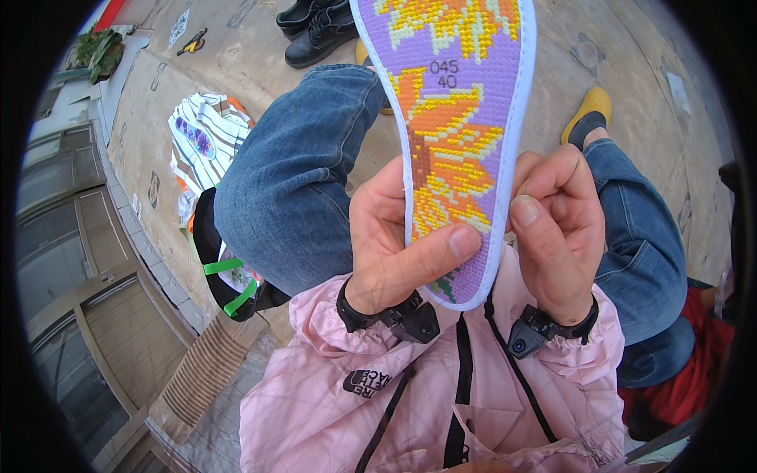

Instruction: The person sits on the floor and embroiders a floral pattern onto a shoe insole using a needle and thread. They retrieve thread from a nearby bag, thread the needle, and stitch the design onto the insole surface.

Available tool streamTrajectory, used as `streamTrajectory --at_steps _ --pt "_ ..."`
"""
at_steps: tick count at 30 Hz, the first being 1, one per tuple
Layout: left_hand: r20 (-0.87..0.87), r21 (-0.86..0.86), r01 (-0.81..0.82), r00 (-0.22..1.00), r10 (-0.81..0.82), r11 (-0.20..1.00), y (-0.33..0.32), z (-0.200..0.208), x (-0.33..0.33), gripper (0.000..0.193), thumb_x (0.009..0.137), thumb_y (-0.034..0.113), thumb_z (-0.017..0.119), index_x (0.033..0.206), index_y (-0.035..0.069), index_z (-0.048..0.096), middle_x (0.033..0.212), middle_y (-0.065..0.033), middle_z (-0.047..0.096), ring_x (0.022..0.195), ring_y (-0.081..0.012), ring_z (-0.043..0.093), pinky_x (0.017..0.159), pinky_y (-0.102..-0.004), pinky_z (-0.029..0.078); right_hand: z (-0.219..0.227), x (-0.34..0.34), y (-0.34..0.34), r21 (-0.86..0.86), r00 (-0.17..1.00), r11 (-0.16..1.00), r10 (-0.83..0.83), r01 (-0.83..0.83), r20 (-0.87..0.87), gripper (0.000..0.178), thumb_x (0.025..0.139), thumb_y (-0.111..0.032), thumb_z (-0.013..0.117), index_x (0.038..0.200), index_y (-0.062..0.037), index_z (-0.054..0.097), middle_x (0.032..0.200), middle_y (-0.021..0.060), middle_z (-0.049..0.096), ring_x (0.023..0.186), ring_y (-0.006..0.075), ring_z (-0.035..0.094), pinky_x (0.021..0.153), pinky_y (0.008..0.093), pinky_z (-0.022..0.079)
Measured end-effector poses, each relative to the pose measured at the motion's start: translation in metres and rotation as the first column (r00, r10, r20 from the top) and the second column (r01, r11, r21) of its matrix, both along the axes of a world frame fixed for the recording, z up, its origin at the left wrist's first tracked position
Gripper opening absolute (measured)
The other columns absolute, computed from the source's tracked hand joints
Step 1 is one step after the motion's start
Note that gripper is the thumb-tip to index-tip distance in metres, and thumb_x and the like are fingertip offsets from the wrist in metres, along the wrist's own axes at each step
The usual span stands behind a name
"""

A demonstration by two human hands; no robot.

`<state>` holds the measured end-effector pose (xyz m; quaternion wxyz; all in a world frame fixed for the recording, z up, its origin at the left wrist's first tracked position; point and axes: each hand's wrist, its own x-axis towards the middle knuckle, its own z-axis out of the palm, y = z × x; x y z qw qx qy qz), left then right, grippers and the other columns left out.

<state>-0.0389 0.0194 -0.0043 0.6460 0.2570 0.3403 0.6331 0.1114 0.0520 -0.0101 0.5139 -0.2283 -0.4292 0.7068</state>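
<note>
Both hands hold an embroidered insole [453, 118] upright above the person's knees. The left hand [390, 240] clasps its heel end, thumb pressed across the purple cross-stitch face; the right hand [556, 229] is curled, fingers pinching the white edge beside it. Left of the left hand, a striped bag [209, 134] lies on the floor with another insole

Single head view, looking steeply down, close over lap
</note>
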Motion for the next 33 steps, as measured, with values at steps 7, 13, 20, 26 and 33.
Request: streamTrajectory --at_steps 7,13,20,26,33 --pt "0.036 -0.030 0.018 0.999 -0.017 0.999 0.000 0.002 -0.001 0.052 0.078 0.014 0.072 0.120 -0.010 0.051 0.090 -0.0174 0.066 0.071 -0.0212 0.065 0.066 -0.0318 0.053 0.000 -0.001 0.000 -0.006 1.000 1.000 -0.002 0.002 -0.010 0.012 0.096 0.000 0.053 0.102 0.0007 0.042 0.094 0.0156 0.057 0.074 0.0165 0.061 0.069 0.0287 0.053" --pt "0.305 -0.039 0.096 0.949 -0.080 0.995 0.010 0.005 -0.003 0.030 0.077 0.013 0.068 0.095 0.001 0.046 0.071 -0.0124 0.055 0.047 -0.0168 0.049 0.039 -0.0264 0.042 0.005 -0.002 -0.003 0.057 0.982 0.992 -0.122 0.115 0.142 0.011 0.095 -0.003 0.058 0.102 0.0003 0.049 0.106 0.0157 0.057 0.079 0.0158 0.062 0.070 0.0272 0.053" --pt "0.735 0.112 0.316 0.612 -0.292 0.942 0.009 -0.015 -0.014 0.030 0.078 0.017 0.065 0.095 0.001 0.047 0.062 -0.0093 0.047 0.037 -0.0148 0.041 0.033 -0.0261 0.037 0.024 0.012 0.000 0.652 0.699 0.748 -0.530 0.120 0.480 0.017 0.081 0.006 0.072 0.094 -0.0022 0.064 0.098 0.0086 0.057 0.075 0.0137 0.054 0.063 0.0244 0.043" --pt "0.847 0.173 0.408 0.403 -0.347 0.896 0.011 -0.021 -0.010 0.024 0.084 0.013 0.062 0.096 0.003 0.043 0.065 -0.0097 0.050 0.037 -0.0160 0.042 0.032 -0.0267 0.037 0.026 0.002 -0.006 0.661 0.742 0.750 -0.463 0.036 0.484 0.018 0.080 0.006 0.072 0.095 -0.0020 0.065 0.095 0.0086 0.056 0.073 0.0143 0.054 0.062 0.0246 0.042" --pt "0.856 0.134 0.443 0.398 -0.328 0.887 0.010 -0.018 -0.010 0.022 0.085 0.012 0.060 0.096 0.003 0.044 0.067 -0.0103 0.051 0.036 -0.0157 0.042 0.030 -0.0263 0.034 0.025 -0.001 -0.007 0.666 0.736 0.746 -0.451 0.000 0.505 0.019 0.079 0.007 0.071 0.095 -0.0018 0.066 0.092 0.0086 0.056 0.071 0.0152 0.054 0.060 0.0249 0.042"
